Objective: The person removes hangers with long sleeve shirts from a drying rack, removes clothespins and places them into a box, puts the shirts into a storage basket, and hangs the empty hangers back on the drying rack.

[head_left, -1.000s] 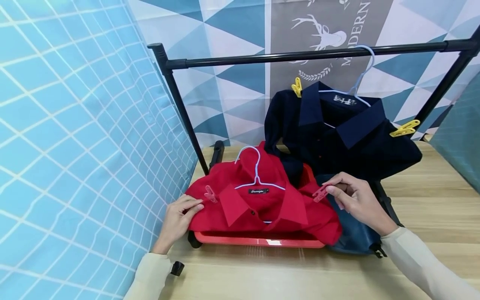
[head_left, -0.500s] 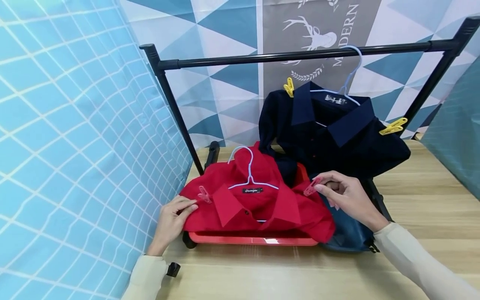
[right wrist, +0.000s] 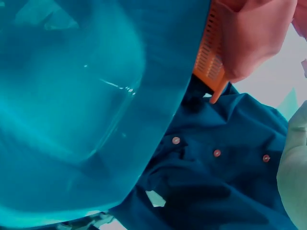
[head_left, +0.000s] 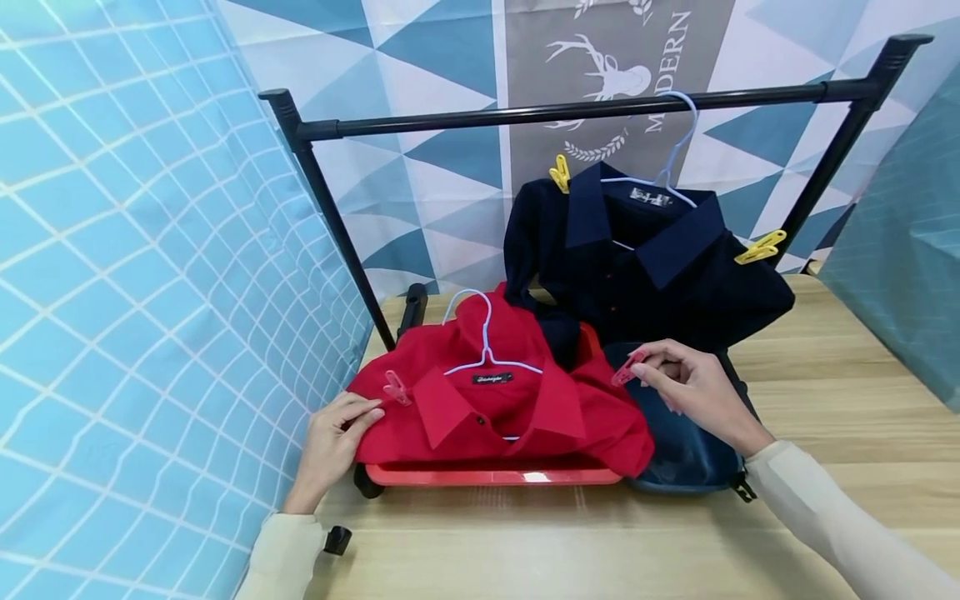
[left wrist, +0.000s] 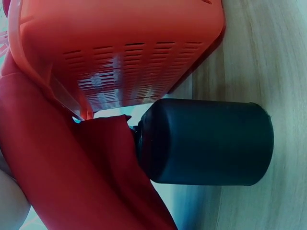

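Clock positions here go from the collar of the red shirt (head_left: 517, 412), which is spread over a red basket (head_left: 450, 477) on a wooden table (head_left: 510, 542). Left hand (head_left: 333, 442) is out near 9 o'clock, thumb and fingers together, pinching the edge of the red cloth. Just inside that, also about 9, a pink clothespin (head_left: 396, 388) stands on the shirt's shoulder. Right hand (head_left: 686, 383) is over at roughly 3, thumb and finger clamped on a second pink clothespin (head_left: 627, 368); it's right beside the other shoulder, and honestly I can't tell whether it touches the fabric. A pale blue hanger (head_left: 487, 358) sits in the neck with its hook up at 12. Basket's front rim shows at 6, and a dark blue basin (head_left: 690, 454) is a bit past 3, below the right hand. Up between 1 and 2 there's a navy shirt (head_left: 720, 279) hanging from a black rack bar (head_left: 465, 118), a yellow clothespin (head_left: 761, 248) on its shoulder at the 3 o'clock side.
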{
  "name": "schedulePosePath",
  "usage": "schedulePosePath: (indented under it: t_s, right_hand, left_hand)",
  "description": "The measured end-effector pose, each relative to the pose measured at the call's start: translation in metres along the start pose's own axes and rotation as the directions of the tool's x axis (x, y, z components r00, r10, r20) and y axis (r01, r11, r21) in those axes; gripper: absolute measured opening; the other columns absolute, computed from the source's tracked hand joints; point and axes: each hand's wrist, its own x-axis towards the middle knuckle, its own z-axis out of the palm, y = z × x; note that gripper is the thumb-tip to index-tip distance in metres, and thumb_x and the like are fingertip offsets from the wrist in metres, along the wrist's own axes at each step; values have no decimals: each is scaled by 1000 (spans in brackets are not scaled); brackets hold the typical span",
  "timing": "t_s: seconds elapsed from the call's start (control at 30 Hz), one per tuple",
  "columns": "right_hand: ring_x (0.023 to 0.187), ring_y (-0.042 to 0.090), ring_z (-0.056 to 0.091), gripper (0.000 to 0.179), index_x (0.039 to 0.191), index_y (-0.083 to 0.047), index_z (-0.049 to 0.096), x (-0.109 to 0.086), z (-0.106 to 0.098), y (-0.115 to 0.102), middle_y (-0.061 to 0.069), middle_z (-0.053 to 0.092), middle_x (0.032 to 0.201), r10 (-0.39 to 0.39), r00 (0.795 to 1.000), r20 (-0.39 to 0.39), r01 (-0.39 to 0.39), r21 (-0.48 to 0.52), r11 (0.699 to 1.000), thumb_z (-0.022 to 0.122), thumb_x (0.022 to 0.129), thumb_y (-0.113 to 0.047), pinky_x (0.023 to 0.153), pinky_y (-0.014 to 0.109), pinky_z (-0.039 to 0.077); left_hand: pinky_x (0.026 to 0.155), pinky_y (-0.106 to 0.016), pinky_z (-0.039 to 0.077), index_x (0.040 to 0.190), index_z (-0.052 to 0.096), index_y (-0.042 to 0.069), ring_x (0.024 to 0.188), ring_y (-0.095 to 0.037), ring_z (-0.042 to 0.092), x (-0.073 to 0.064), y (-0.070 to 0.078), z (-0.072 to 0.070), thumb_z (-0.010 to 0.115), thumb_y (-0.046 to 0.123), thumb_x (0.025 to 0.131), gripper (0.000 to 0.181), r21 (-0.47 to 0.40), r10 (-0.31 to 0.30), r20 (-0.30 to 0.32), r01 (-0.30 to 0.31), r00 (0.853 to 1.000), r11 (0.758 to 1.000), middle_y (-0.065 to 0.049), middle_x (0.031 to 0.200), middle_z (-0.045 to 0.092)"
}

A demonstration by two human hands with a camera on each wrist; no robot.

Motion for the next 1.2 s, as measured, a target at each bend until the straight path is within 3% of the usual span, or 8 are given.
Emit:
schedulePosePath:
  t_s: [0.23, 0.43, 0.73, 0.97, 1.2]
  right_hand:
    - [54, 23, 54, 20, 121, -22, 67, -2, -2, 13, 7, 67, 91, 46, 999, -14, -46, -1, 999, 68, 102, -28, 46, 33, 46]
    - [54, 22, 53, 20, 122, -20, 67, -5, -6, 20, 14, 66, 94, 80, 996, -32, -80, -23, 996, 67, 103, -26, 46, 33, 45]
    - [54, 21, 53, 20, 122, -12, 67, -12, -10, 6, 15, 64, 91, 83, 995, -53, -85, -48, 995, 64, 104, -20, 46, 32, 45]
    - [54, 22, 53, 21, 124, -17, 67, -7, -14, 34, 9, 64, 91, 98, 994, -49, -100, -49, 994, 65, 104, -23, 46, 32, 45]
    - [55, 22, 53, 22, 122, -17, 67, -9, -16, 42, 16, 64, 93, 117, 992, -40, -119, -45, 992, 65, 104, -29, 46, 32, 46]
  left_hand:
    - [77, -10, 45, 97, 79, -4, 81, -12, 61, -3, -1, 0, 78, -16, 79, 22, 10, -6, -15, 6, 1000, 1000, -9, 86, 71]
    - [76, -11, 46, 98, 79, -4, 81, -13, 61, -2, 0, 0, 78, -16, 79, 22, 2, 3, -1, -3, 1000, 1000, -9, 86, 71]
    - [76, -13, 46, 98, 79, -4, 80, -20, 61, 5, 1, 0, 78, -14, 80, 20, -6, 25, 29, -25, 999, 1000, -12, 86, 72]
    - [75, -11, 46, 97, 79, -4, 80, -17, 62, 2, -1, -1, 78, -15, 81, 20, 0, 8, 14, -8, 1000, 1000, -10, 85, 72]
    - [76, -11, 45, 97, 80, -4, 80, -14, 61, -1, -1, 0, 78, -15, 80, 20, 14, 4, 8, -4, 1000, 1000, -8, 85, 71]
